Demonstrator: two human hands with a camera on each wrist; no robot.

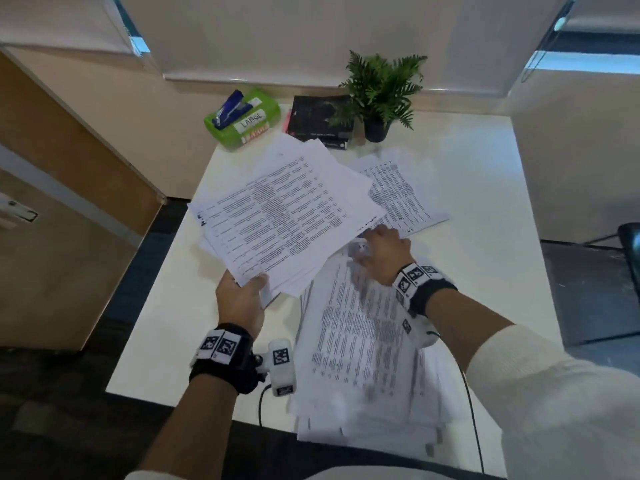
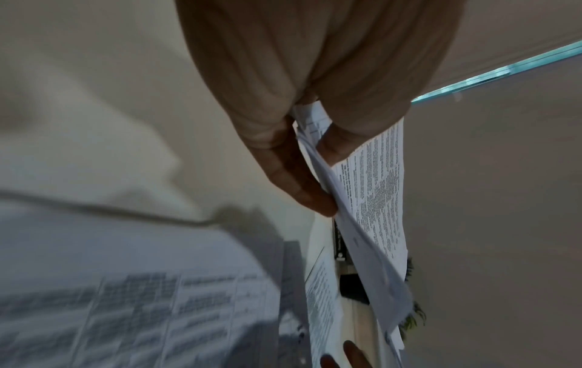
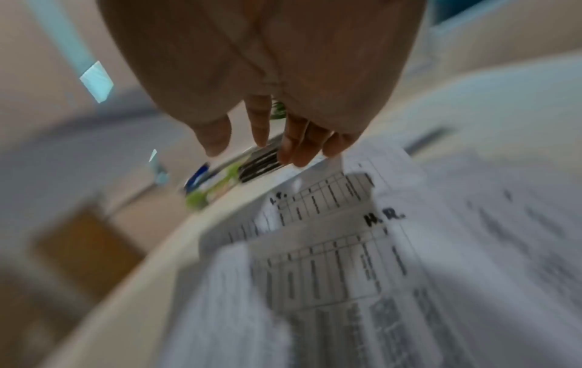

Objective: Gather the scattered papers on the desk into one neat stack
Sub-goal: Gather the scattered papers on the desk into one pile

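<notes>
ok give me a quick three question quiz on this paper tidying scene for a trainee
1. True or false: the left hand holds a bundle of papers above the desk.
2. Which object lies on the green box? A) stapler B) mug C) phone
3. Fill in: the right hand reaches, fingers spread, toward the loose sheets in front of the potted ____.

Key: 1 true; 2 A; 3 plant

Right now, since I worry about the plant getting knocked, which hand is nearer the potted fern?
Right. The right hand reaches over the papers mid-desk, nearer the potted fern. The left hand holds a sheaf of papers by the near-left edge, farther away.
</notes>
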